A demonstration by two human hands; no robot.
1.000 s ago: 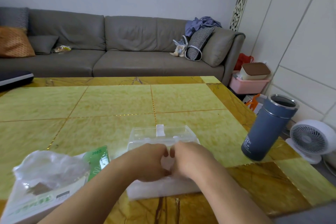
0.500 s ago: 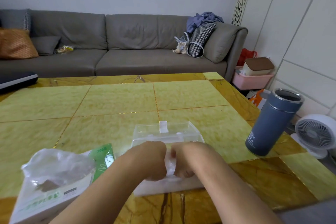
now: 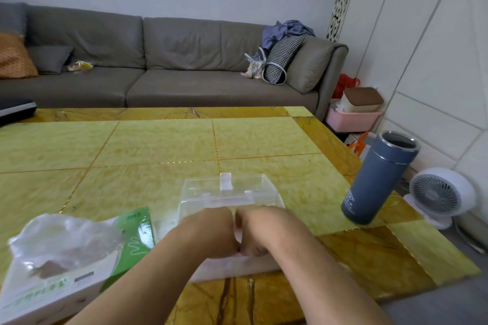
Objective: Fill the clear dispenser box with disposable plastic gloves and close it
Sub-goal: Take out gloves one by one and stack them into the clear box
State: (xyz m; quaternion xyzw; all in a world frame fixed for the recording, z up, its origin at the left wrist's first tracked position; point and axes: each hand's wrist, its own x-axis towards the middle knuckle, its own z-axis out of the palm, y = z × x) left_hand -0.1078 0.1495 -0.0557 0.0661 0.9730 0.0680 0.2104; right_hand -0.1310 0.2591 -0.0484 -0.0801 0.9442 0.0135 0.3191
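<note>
The clear dispenser box (image 3: 266,192) lies near the table's front edge, its transparent lid with a white clasp raised on the far side. Both hands sit side by side over the box opening, knuckles touching. My left hand (image 3: 211,232) and my right hand (image 3: 264,229) have their fingers curled down into the box around the whitish plastic gloves (image 3: 237,236); only a strip of these shows between the hands. The fingertips are hidden. A white and green glove carton (image 3: 52,287) lies at the front left, with loose clear gloves (image 3: 63,237) bulging from its top.
A blue open-topped thermos (image 3: 377,179) stands near the table's right edge. A white fan (image 3: 438,195) and a pink basket (image 3: 351,119) are on the floor to the right. A grey sofa (image 3: 158,60) runs behind the yellow-tiled table (image 3: 158,145). A dark flat object (image 3: 15,111) lies at the far left.
Both hands have stayed over the box and pressed closer together, so their knuckles now touch. The carton, thermos and box have not moved.
</note>
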